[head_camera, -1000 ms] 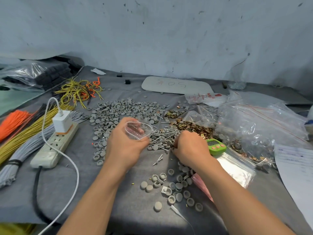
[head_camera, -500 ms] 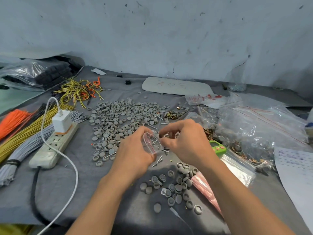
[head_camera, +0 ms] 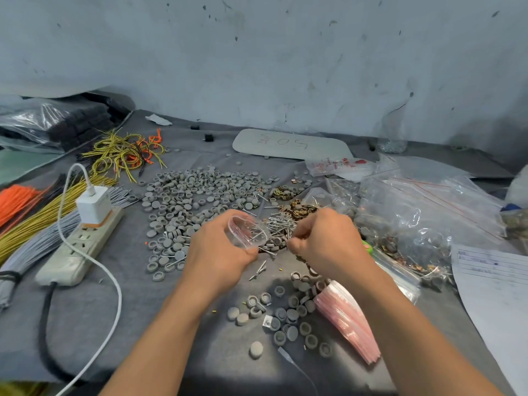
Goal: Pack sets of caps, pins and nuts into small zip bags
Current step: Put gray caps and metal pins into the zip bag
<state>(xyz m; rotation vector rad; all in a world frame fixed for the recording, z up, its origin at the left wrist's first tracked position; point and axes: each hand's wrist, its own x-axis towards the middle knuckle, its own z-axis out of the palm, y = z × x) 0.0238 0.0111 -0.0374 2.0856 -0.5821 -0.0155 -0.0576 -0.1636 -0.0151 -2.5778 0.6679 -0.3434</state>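
1 bag [head_camera: 248, 232] in left hand [head_camera: 217, 252], right hand [head_camera: 328, 241] curled at pins [head_camera: 281, 224]

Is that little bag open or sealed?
Open: the small zip bag in the left hand has its mouth spread into an oval.

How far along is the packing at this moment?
Done: unclear; contents of the large clear bags on the right are too blurred to judge. In hand: left hand holds a small zip bag open; right hand works at the pins pile. Left: many loose caps, nuts and a stack of empty bags remain.
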